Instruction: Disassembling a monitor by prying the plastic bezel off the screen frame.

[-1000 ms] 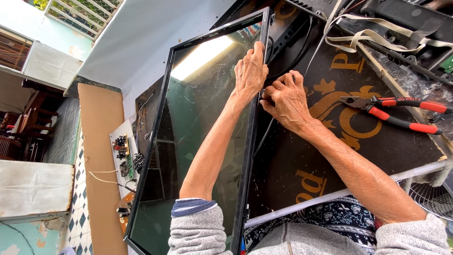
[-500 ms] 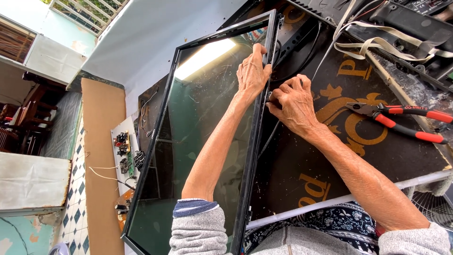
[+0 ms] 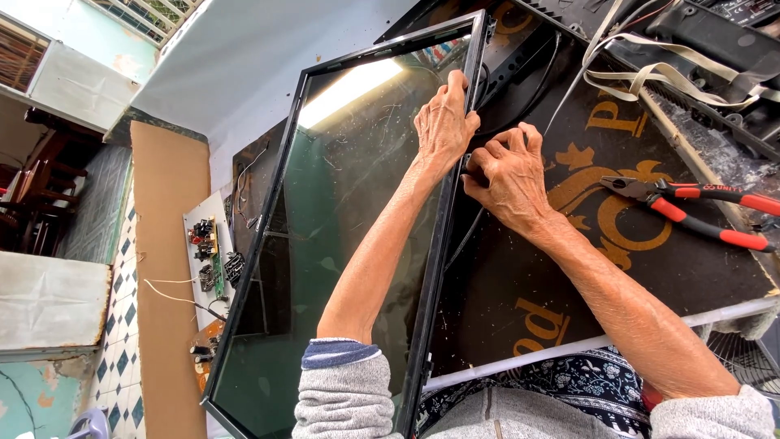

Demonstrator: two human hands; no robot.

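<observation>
- Gripping the right edge of the flat screen panel (image 3: pixel 341 228), the left hand (image 3: pixel 444 122) lies on the glass with fingers curled over the black frame.
- Circuit boards (image 3: pixel 207 256) sit at far left, beyond the panel, which rests tilted on the dark work board (image 3: pixel 569 276).
- Right hand (image 3: pixel 508 175), fingers bent and pinched against the frame's outer edge, just beside the left hand.
- Red-handled pliers (image 3: pixel 691 213) lie on the board, well right of both hands.

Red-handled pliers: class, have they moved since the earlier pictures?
No. The red-handled pliers still lie with their nose against the gold emblem on the dark board.
</observation>
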